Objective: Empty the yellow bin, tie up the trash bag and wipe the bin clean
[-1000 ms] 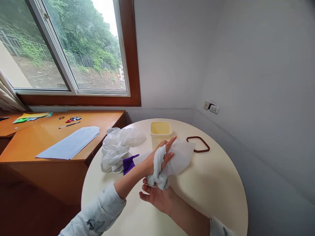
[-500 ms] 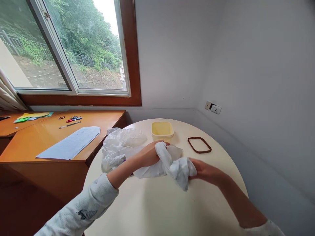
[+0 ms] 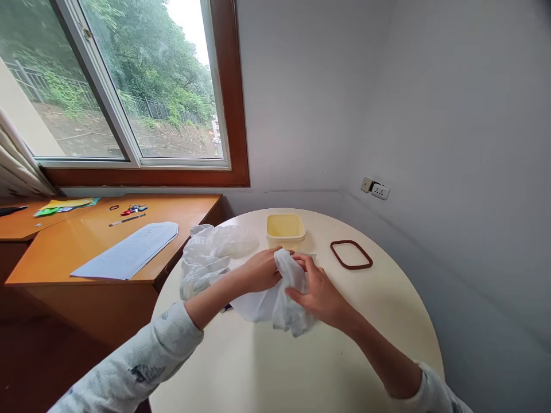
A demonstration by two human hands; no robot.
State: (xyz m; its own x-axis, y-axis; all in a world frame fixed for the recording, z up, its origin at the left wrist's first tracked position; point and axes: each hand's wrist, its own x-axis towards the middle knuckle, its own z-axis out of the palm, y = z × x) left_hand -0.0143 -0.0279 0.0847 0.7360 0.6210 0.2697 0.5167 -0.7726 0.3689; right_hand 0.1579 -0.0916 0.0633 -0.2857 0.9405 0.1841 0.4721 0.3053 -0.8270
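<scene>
A white plastic bag (image 3: pixel 293 307) is bunched up between my two hands above the round table. My left hand (image 3: pixel 262 271) is closed on its gathered top, with the fingertips partly hidden by the plastic. From the right, my right hand (image 3: pixel 318 292) curls its thumb and fingers around the same bunched part. Just beyond my hands stands a yellow square container (image 3: pixel 284 227), open at the top. Left of it lies a crumpled clear plastic bag (image 3: pixel 215 252), partly behind my left forearm.
On the round cream table (image 3: pixel 379 332) lies a brown rounded-square ring (image 3: pixel 351 254) at the right. The orange desk (image 3: pixel 103 241) at the left holds paper sheets (image 3: pixel 129 252), a pen (image 3: pixel 127 219) and small keys (image 3: pixel 135 210). A socket (image 3: pixel 380 191) is on the wall.
My right hand has come left and up, closer to my left hand, and has shifted its hold on the white bag. The loose twisted end is now bunched between both hands.
</scene>
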